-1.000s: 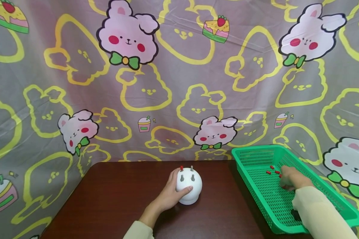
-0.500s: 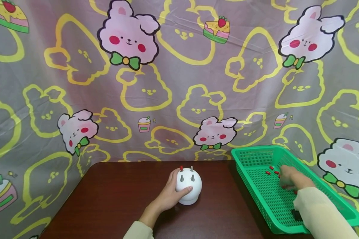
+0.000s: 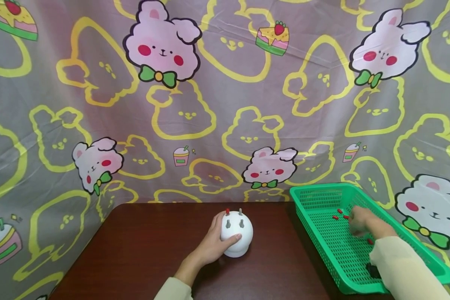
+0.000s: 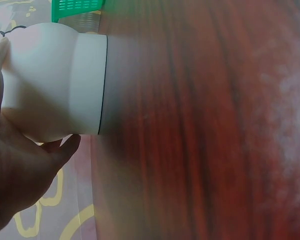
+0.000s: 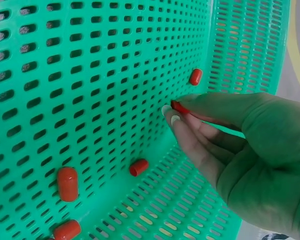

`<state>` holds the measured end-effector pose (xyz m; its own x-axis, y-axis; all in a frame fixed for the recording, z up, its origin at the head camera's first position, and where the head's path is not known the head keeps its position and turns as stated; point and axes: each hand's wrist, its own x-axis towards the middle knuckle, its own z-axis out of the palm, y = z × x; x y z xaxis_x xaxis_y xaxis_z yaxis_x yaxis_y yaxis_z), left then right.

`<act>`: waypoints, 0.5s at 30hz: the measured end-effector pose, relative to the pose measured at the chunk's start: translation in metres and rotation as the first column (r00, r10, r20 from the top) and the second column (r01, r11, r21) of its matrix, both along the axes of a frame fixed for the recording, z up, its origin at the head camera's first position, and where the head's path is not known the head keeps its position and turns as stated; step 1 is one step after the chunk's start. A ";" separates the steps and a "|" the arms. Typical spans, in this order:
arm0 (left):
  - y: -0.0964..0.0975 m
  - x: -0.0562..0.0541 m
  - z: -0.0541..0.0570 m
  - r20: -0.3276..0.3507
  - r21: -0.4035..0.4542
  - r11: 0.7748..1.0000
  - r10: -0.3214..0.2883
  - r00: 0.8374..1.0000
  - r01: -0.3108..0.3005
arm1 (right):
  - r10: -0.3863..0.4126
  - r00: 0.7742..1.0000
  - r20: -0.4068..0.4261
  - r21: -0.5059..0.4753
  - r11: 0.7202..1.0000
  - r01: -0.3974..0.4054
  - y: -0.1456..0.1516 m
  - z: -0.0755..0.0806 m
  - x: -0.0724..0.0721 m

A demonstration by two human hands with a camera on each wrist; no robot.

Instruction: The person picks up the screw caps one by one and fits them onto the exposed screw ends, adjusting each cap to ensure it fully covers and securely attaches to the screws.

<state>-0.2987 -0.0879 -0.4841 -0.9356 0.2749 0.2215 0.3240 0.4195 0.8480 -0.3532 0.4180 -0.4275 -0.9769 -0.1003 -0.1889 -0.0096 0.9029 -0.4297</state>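
Note:
A white ball-shaped body on a short round base (image 3: 237, 243) stands on the brown table. Several grey metal posts (image 3: 241, 223) stick up from its top, and a red cap (image 3: 227, 211) covers the back-left one. My left hand (image 3: 211, 243) grips the ball from the left side, thumb across its front; the left wrist view shows the fingers around the white body (image 4: 45, 80). Inside the green basket (image 5: 115, 85), my right hand (image 5: 255, 150) pinches a small red hollow cap (image 5: 179, 106) between thumb and fingertips. Other red caps (image 5: 67, 184) lie around it.
The green basket's rim (image 3: 315, 241) rises at the table's right side. A dark object (image 3: 373, 271) lies in its near end, partly behind the right sleeve (image 3: 401, 258). A patterned curtain (image 3: 217, 104) hangs behind the table.
The right hand has shifted slightly left and up within the basket, uncovering a red cap near the wrist. My left hand and the white body stay put.

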 end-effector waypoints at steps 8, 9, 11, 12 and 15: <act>0.000 0.000 -0.001 -0.014 -0.006 1.000 0.008 1.000 -0.008 | 0.064 0.996 -0.068 0.000 0.998 -0.064 -0.007 0.007 -0.002; 0.000 0.000 -0.001 -0.015 -0.006 1.000 0.008 1.000 -0.008 | 0.067 0.995 -0.074 0.005 0.998 -0.067 -0.008 0.008 -0.002; 0.000 0.000 0.000 -0.013 -0.007 1.000 0.008 1.000 -0.008 | 0.078 0.993 -0.083 0.008 0.997 -0.077 -0.011 0.011 -0.002; 0.001 0.000 0.000 -0.013 -0.007 1.000 0.008 1.000 -0.008 | 0.090 0.992 -0.092 0.012 0.996 -0.090 -0.011 0.011 -0.002; 0.001 0.000 0.000 -0.011 -0.006 1.000 0.008 1.000 -0.008 | 0.102 0.989 -0.109 0.018 0.995 -0.101 -0.014 0.014 -0.003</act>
